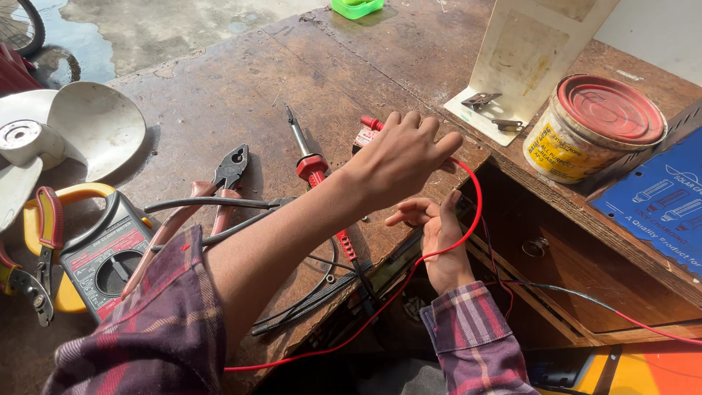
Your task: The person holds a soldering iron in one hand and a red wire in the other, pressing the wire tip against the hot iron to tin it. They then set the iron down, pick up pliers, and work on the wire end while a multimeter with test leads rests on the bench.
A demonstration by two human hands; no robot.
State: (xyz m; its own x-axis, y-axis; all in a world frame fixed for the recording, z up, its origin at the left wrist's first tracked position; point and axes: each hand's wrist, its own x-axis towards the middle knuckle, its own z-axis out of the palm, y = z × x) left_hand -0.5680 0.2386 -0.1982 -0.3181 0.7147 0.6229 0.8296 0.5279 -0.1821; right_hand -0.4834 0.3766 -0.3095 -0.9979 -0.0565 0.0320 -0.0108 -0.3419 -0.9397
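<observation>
A thin red wire (439, 252) loops over the edge of the wooden workbench (219, 102). It runs from the left hand (398, 157) in a curve down past the right hand (439, 241) and on toward the lower left of the view, smooth and glossy, with no kinks.

From the left: one white fan blade (80, 128) lies at the bench's far left. Next to it sits one yellow clamp meter (95, 256) with a grey face and red lettering panel. One pair of pliers (219, 190) with reddish handles lies beside it, jaws pointing away. One soldering iron (311, 164) with a red collar lies just left of the left hand. At the top edge stands one green box (357, 7).

The left hand reaches across the body, its fingers curled downward over the wire's top end; whether they pinch it cannot be told. The right hand is below, fingers loosely spread, the wire passing just beside its palm.

Further right stands one tin can (592, 132) with a red lid and yellow label, then one blue printed card (658, 201).
</observation>
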